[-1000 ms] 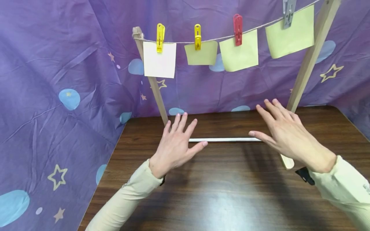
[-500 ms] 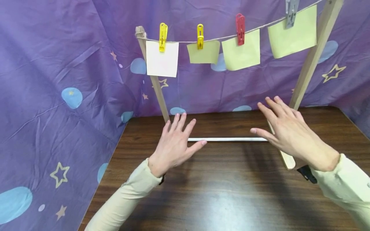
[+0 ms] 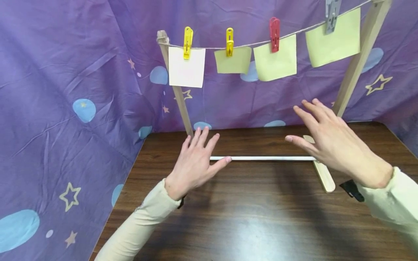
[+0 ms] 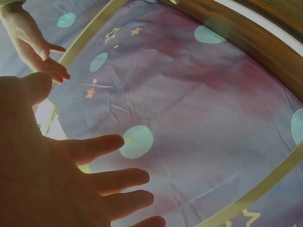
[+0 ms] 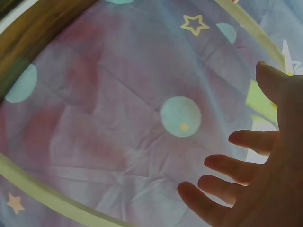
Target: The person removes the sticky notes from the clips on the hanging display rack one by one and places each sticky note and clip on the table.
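Observation:
My left hand (image 3: 194, 163) is held over the table with its fingers spread, holding nothing. The right hand (image 3: 336, 139), also spread and holding nothing, is raised in front of the right wooden post (image 3: 362, 54). Above and beyond both hands, a string (image 3: 302, 28) runs between two posts. A white paper (image 3: 187, 74) hangs at the left from a yellow clothespin (image 3: 187, 42). A second yellow clothespin (image 3: 229, 41), a red clothespin (image 3: 274, 34) and a grey clothespin (image 3: 332, 16) hold a small yellow-green paper (image 3: 233, 63), a larger one (image 3: 277, 63) and another (image 3: 334, 43).
The left wooden post (image 3: 183, 108) stands behind my left hand. A white rod (image 3: 264, 158) runs low across the brown table (image 3: 228, 217), meeting a wooden foot (image 3: 324, 177) under the right hand. A purple patterned cloth (image 3: 107, 47) hangs behind and at the left.
My right hand has risen slightly and moved right, uncovering more of the wooden foot. The left hand has drifted a little left. The scene shifts slightly rightward; papers and clothespins stay on the string.

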Demonstrator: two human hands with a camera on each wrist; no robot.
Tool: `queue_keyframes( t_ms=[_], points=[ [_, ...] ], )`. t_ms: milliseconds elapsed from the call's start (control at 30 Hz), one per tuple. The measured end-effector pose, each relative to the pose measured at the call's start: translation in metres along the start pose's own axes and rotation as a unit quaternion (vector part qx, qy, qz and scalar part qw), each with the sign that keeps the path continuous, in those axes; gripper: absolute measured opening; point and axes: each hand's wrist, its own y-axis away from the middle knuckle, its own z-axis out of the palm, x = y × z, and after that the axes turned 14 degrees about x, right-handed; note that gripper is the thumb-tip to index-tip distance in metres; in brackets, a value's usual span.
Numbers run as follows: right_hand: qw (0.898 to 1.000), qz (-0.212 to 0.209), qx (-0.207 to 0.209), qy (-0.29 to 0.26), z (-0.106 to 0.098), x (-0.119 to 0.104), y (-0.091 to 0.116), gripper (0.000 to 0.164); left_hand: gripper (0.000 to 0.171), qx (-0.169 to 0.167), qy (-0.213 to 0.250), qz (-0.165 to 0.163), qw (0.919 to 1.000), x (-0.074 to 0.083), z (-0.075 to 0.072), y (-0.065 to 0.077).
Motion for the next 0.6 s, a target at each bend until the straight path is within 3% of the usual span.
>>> queue_keyframes(
  t_ms=[300, 467, 600],
  points=[
    [1.0, 0.013, 0.007, -0.007, -0.017, -0.017, -0.023, 0.071, 0.063, 0.052, 0.021, 0.008, 0.9984, -0.005, -0.011, 0.0],
    [0.999, 0.001, 0.05, -0.014, -0.023, -0.028, -0.035, 0.066, 0.052, 0.103, 0.073, 0.006, 0.992, -0.01, -0.016, 0.001],
    [0.996, -0.018, 0.083, -0.024, -0.026, -0.036, -0.044, 0.063, 0.045, 0.151, 0.08, 0.023, 0.985, -0.013, -0.019, 0.002]
  ],
)
